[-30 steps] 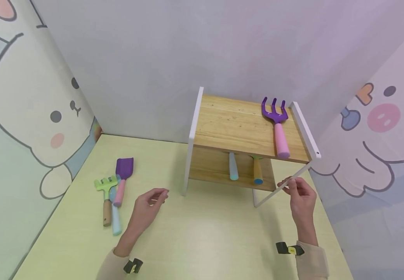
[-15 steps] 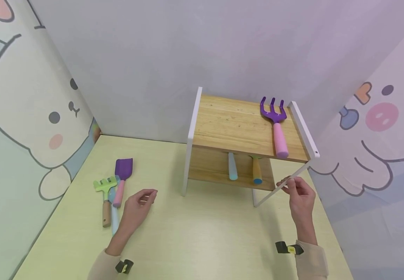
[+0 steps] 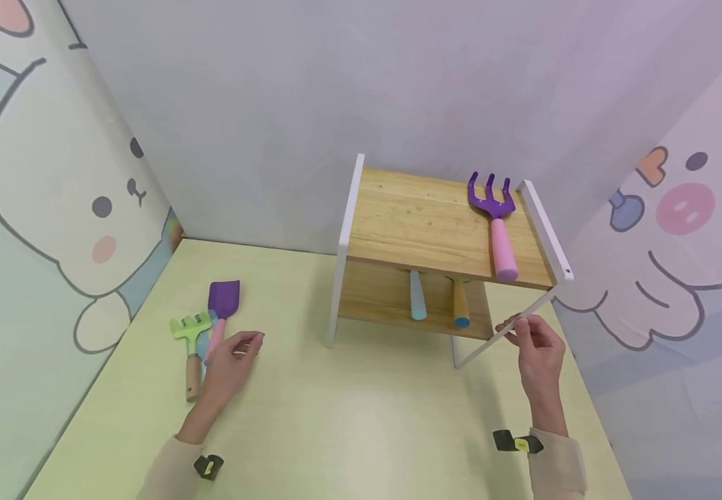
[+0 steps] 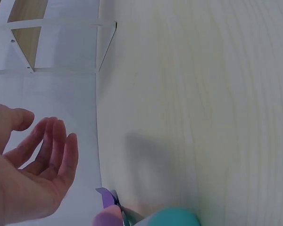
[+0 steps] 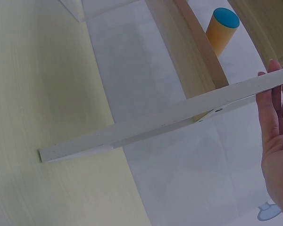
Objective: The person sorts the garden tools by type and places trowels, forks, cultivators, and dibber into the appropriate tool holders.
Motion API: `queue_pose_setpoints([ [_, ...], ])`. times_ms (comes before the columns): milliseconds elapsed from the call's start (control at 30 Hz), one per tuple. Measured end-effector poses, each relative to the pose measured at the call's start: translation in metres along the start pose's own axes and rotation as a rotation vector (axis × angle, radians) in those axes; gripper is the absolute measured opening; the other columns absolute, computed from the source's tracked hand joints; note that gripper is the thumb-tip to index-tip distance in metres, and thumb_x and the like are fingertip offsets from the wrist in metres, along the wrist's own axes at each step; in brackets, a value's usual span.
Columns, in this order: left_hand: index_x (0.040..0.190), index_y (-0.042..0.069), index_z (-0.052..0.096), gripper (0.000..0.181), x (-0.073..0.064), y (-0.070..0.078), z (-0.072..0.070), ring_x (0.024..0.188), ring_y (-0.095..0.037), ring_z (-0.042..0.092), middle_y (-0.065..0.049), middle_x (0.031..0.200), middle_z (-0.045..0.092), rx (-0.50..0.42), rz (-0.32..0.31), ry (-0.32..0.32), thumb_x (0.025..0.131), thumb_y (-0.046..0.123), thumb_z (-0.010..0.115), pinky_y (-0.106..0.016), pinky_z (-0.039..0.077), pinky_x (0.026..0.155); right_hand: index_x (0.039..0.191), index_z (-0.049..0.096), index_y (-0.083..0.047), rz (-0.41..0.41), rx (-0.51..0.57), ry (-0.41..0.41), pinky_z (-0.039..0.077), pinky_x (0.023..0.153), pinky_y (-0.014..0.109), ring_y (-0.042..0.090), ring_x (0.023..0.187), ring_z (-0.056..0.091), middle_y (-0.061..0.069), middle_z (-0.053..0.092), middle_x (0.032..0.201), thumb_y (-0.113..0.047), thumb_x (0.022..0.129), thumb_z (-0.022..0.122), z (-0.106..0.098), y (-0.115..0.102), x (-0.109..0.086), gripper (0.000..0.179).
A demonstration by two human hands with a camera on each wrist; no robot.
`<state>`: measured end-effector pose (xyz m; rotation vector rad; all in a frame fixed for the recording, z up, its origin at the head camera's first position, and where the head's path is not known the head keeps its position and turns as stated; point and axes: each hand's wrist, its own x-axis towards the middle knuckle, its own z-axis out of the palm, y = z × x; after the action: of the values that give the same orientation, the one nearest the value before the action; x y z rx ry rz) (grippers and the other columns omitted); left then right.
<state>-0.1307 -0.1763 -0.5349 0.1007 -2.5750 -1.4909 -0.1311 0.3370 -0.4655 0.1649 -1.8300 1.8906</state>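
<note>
My left hand (image 3: 230, 371), fingers loosely bent and holding nothing, hovers over the table beside a toy shovel (image 3: 224, 298) with a purple blade and pink handle. It partly covers that handle and most of a light blue tool (image 3: 203, 344). A green toy rake (image 3: 192, 326) with a brown handle lies just left. With my right hand (image 3: 539, 351) I hold the white front leg (image 5: 132, 125) of a two-tier wooden shelf (image 3: 417, 215) on its right side. On the top board lies a purple hand fork (image 3: 492, 205) with a pink handle.
On the lower board, a light blue handle (image 3: 418, 298) and an orange handle (image 3: 461, 305) with a blue end point forward; their heads are hidden under the top board. A grey wall (image 3: 242, 139) stands behind the table (image 3: 361, 417), with cartoon-printed panels on both sides.
My left hand has moved leftward, away from the shelf and up to the tools on the left, now covering part of them. My right hand stays on the shelf leg.
</note>
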Motion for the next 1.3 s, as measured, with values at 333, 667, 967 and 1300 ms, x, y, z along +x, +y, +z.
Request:
queue_pose_setpoints([
  [333, 0.111, -0.005, 0.073, 0.025, 0.011, -0.012, -0.011, 0.083, -0.010, 0.066, -0.016, 0.095, 0.075, 0.028, 0.041, 0.062, 0.103, 0.017, 0.065, -0.006, 0.048, 0.070, 0.102, 0.064, 0.016, 0.002, -0.003, 0.023, 0.059, 0.079, 0.027, 0.011, 0.083, 0.075, 0.004, 0.073, 0.091, 0.005, 0.103, 0.056, -0.003, 0.001, 0.000, 0.013],
  [667, 0.114, -0.003, 0.073, 0.025, 0.017, -0.018, -0.020, 0.089, -0.028, 0.070, -0.020, 0.102, 0.074, 0.097, -0.059, 0.171, 0.103, 0.017, 0.063, -0.002, 0.043, 0.070, 0.102, 0.065, 0.015, -0.006, 0.004, 0.017, 0.059, 0.080, 0.027, 0.012, 0.083, 0.076, 0.003, 0.073, 0.091, 0.006, 0.102, 0.055, -0.002, 0.000, -0.001, 0.013],
  [967, 0.117, -0.002, 0.072, 0.027, 0.019, -0.025, -0.029, 0.090, -0.027, 0.069, -0.020, 0.106, 0.074, 0.126, -0.130, 0.209, 0.102, 0.018, 0.063, -0.005, 0.044, 0.069, 0.100, 0.064, 0.015, -0.006, 0.007, 0.023, 0.059, 0.079, 0.026, 0.012, 0.082, 0.076, 0.004, 0.073, 0.090, 0.005, 0.103, 0.056, -0.001, 0.001, 0.000, 0.013],
  [1300, 0.132, -0.009, 0.060, 0.041, 0.018, -0.030, -0.042, 0.109, -0.047, 0.066, -0.032, 0.121, 0.067, 0.190, -0.254, 0.096, 0.104, 0.021, 0.057, -0.057, 0.054, 0.091, 0.100, 0.063, 0.018, 0.003, 0.021, 0.038, 0.060, 0.078, 0.025, 0.013, 0.081, 0.076, 0.006, 0.073, 0.089, 0.008, 0.102, 0.055, 0.002, -0.001, -0.002, 0.013],
])
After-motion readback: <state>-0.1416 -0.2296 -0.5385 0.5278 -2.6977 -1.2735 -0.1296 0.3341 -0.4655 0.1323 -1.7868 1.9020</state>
